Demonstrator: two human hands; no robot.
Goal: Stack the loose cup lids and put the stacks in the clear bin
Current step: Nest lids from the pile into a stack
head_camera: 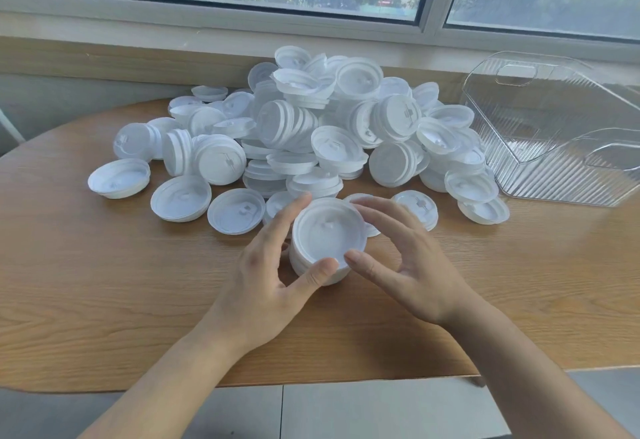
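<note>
A short stack of white cup lids (pixel 327 236) stands on the wooden table (pixel 104 283) in front of me, open side up. My left hand (pixel 273 272) grips its left side, thumb on the near rim and fingers along the far left. My right hand (pixel 401 258) curves around its right side, thumb tip at the near rim, fingers spread just off the far edge. Behind them lies a big heap of loose white lids (pixel 311 127). The clear ribbed bin (pixel 561 134) stands at the right rear, holding nothing that I can see.
Single lids lie scattered at the heap's near edge, such as one lid (pixel 119 177) at the left. A window sill and window run along the back. The table's near edge curves above a grey floor.
</note>
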